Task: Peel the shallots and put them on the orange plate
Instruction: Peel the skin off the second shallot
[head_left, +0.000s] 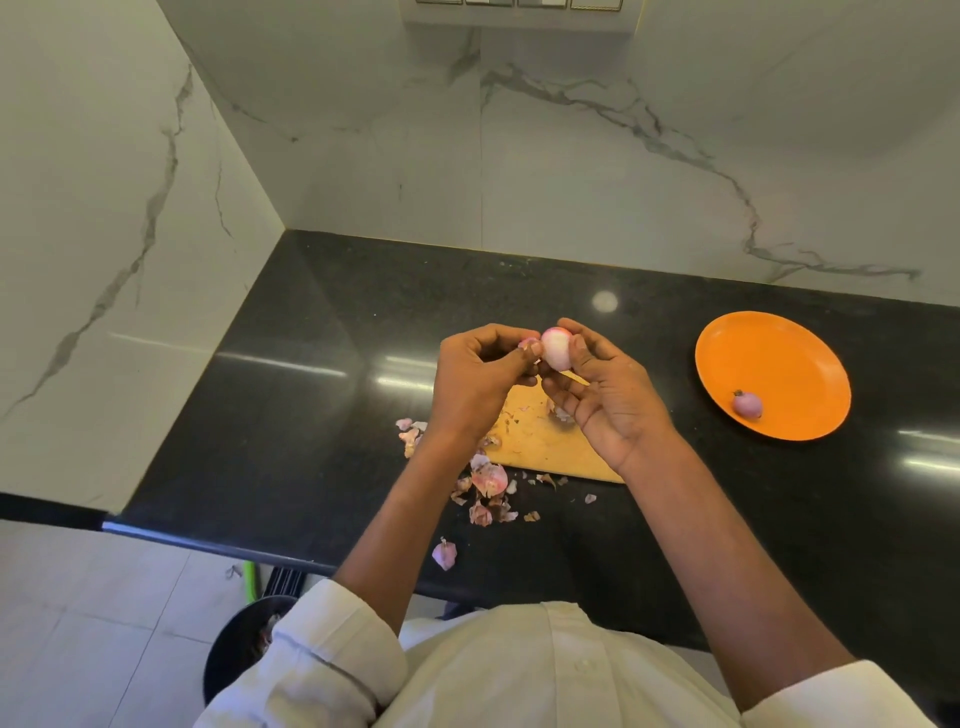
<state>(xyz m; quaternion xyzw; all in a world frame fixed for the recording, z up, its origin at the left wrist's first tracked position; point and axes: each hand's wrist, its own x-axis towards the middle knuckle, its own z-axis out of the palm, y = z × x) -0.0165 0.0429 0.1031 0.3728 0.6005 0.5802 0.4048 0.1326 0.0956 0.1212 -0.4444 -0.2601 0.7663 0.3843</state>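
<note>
On the floor at the near left, below the counter edge, you have a round black bin (244, 644) with a bright green strip (250, 579) just beyond it. Above that runs the glossy black stone countertop (322, 415), backed by white marble-veined walls.

Loose pinkish papery shallot skins (485, 483) lie scattered on the countertop along the near left side of the pale wooden cutting board (545, 441), and one separate pink skin piece (444, 554) sits nearer the counter's front edge.

Your left hand (475, 376) is raised above the board, fingers curled, thumb and fingertips pinching a small flap of pink skin (529, 343) at the left side of the shallot. The pale, pink-tinged, mostly peeled shallot (557, 349) is held in the air between both hands, over the far end of the board. Your right hand (610, 392) grips it from the right, with the thumb and forefinger curled against the bulb and the other fingers loosely bent beneath it. Both sleeves of your white shirt (332, 654) are rolled up toward the elbows.

Well to the right, apart from the board, the round orange plate (779, 358) rests on the countertop. One small purple peeled shallot (748, 404) lies on it, near its near left rim.
</note>
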